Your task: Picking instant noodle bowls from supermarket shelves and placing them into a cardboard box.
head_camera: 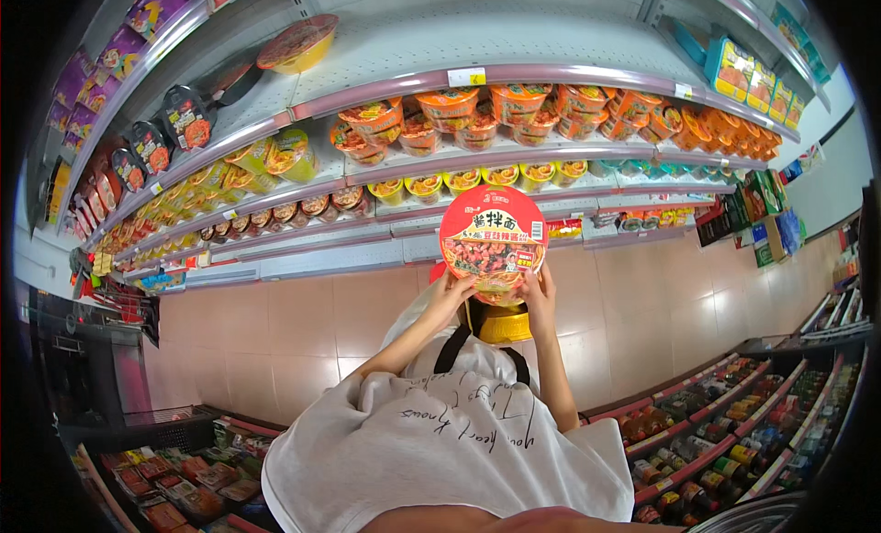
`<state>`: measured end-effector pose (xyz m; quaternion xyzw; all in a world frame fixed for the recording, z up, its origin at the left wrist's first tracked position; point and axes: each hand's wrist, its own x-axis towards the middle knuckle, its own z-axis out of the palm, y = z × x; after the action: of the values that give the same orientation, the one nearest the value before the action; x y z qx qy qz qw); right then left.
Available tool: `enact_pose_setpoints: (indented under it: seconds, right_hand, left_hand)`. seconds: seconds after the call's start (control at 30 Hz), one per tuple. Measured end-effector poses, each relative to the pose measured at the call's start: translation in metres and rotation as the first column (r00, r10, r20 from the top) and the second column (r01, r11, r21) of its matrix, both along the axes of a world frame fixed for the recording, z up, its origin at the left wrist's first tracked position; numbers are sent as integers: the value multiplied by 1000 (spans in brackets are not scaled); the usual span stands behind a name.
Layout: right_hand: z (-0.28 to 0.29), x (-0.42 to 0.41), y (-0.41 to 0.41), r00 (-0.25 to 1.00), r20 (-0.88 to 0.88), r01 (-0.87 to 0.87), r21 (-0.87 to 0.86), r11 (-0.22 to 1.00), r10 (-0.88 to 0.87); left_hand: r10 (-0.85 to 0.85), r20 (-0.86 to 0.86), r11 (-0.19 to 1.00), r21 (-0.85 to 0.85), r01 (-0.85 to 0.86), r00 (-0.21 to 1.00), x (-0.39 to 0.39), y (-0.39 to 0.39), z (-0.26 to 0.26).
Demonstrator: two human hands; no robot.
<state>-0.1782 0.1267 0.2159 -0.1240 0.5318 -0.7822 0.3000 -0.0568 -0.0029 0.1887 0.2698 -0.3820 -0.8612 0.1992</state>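
Between my two hands is a large round instant noodle bowl with a red printed lid (pixel 494 240), its lid facing up toward the camera. My left hand (pixel 453 292) grips its lower left edge, and my right hand (pixel 539 291) grips its lower right edge. Just below it, partly hidden by the bowl and my hands, a yellow round container (pixel 504 325) shows near my body. Black straps lie over the white printed shirt. The bowl's underside is hidden.
Ahead, a curved-looking shelf (pixel 523 75) carries orange noodle bowls (pixel 447 110), yellow-rimmed cups (pixel 461 181) and a yellow bowl (pixel 299 44). Tiled floor (pixel 296 326) lies below. Behind me are racks of bottles (pixel 729 464) and a case of packaged food (pixel 186 478).
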Motion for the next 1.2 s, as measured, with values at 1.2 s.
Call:
enact_pose_setpoints:
  seconds: [1.2]
  right_hand:
    - [-135,4,16,914,-274,-163,426,890,299]
  left_hand:
    - [406,27,909,-115,-401,913,-174,-363,243]
